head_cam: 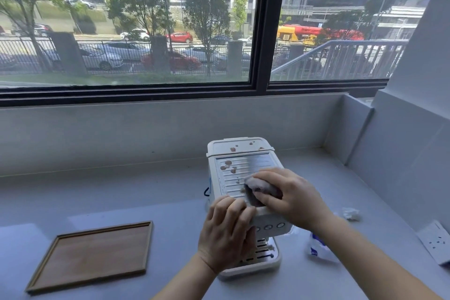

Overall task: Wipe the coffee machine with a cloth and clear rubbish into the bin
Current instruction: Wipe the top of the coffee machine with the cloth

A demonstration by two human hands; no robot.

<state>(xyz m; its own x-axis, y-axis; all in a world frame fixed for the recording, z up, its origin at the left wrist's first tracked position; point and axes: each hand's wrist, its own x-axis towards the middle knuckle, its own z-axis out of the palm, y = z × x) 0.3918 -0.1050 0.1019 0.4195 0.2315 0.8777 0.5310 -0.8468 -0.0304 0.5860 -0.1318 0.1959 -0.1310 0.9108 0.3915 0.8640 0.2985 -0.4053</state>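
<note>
1. Grey counter (121,190) across the lower view, walled at the back and on the right, below a window.
2. Wooden tray (97,253) flat at near left, well apart from the rest.
3. White coffee machine (243,163) upright on the counter at centre; long axis running from near to far, skewed slightly left toward the back; button panel and drip tray (265,256) facing the person; ribbed top plate upward.
4. Left hand (226,231) reaching in from below, fingers curled over the machine's near left top edge and gripping it.
5. Right hand (292,197) coming in from the right, palm down, fingers and thumb closed round the cloth.
6. Plastic packet (316,248) with blue print, near the machine's right side, under the right forearm.
7. Cloth (260,189) bunched, pressed on the near part of the top plate.
8. Crumpled tissue (350,213) on the counter, farther right.
9. Brownish stains (229,164) on the far left of the top plate and on the lid behind.
</note>
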